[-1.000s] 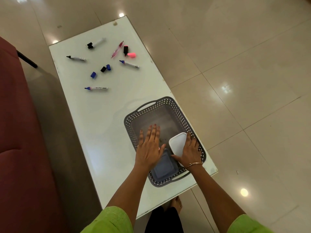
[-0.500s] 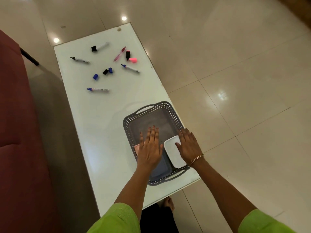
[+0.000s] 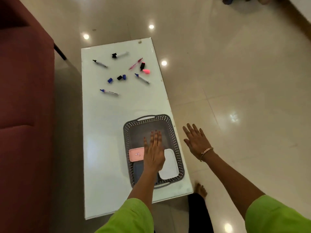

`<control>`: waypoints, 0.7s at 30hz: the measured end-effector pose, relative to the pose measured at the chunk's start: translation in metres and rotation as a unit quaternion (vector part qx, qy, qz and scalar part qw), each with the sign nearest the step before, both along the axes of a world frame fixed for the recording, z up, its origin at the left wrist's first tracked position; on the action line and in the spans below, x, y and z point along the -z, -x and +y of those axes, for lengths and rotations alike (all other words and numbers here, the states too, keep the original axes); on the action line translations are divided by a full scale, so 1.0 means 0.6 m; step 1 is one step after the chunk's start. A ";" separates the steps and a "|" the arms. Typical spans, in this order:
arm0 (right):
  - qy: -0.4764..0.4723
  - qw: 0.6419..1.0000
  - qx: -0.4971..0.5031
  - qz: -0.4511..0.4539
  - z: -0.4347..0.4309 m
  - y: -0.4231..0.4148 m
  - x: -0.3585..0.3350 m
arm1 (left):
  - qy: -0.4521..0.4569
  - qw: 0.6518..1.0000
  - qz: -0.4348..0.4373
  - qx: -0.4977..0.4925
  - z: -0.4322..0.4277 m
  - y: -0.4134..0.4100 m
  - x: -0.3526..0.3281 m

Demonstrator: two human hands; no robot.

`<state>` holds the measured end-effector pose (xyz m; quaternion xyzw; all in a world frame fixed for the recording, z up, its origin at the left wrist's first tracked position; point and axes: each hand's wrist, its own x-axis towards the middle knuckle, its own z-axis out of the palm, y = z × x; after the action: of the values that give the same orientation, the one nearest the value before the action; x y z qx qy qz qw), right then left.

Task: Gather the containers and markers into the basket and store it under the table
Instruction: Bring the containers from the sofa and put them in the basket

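Observation:
A grey perforated basket (image 3: pixel 175 140) sits at the near right of the white table (image 3: pixel 104 125). Inside lie a pink container (image 3: pixel 136 154), a white container (image 3: pixel 169 165) and a dark blue container (image 3: pixel 138 171), the blue one partly hidden by my arm. My left hand (image 3: pixel 154 151) is flat over the basket, fingers straight, holding nothing. My right hand (image 3: pixel 196 142) hovers open to the right of the basket, beyond the table edge. Several markers and loose caps lie at the far end: a blue-tipped marker (image 3: pixel 109 92), another blue marker (image 3: pixel 142 78), a black-tipped marker (image 3: pixel 99 63), a pink pen (image 3: pixel 135 64).
A dark red sofa (image 3: pixel 25 115) runs along the left of the table. Glossy tiled floor (image 3: pixel 235 81) surrounds the right and far sides. My bare foot (image 3: pixel 201 190) shows at the table's near right corner.
My right hand let go of the white container, which now lies flat in the basket, and moved right, off the basket. The camera view tilted up.

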<state>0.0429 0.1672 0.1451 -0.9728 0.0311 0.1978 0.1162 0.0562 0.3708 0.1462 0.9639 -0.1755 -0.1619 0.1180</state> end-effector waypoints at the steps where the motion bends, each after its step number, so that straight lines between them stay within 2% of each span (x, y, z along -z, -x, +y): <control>1: 0.006 0.999 -0.033 0.004 -0.015 -0.004 -0.001 | -0.004 1.000 -0.003 -0.017 -0.021 0.007 -0.002; 3: 0.014 0.996 -0.087 0.008 -0.042 -0.012 -0.005 | -0.009 0.999 -0.016 -0.041 -0.064 0.020 -0.007; 8: 0.009 0.985 -0.173 0.011 -0.102 -0.016 -0.017 | -0.014 0.992 0.020 -0.122 -0.166 0.045 -0.018; 21: -0.003 0.972 -0.231 -0.045 -0.202 -0.133 -0.069 | 0.003 0.970 -0.014 -0.244 -0.284 -0.045 -0.062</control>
<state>0.1229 0.0463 0.1867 -0.9614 -0.2000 0.1749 0.0713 0.0833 0.2006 0.1835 0.9794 0.0629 -0.1144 0.1542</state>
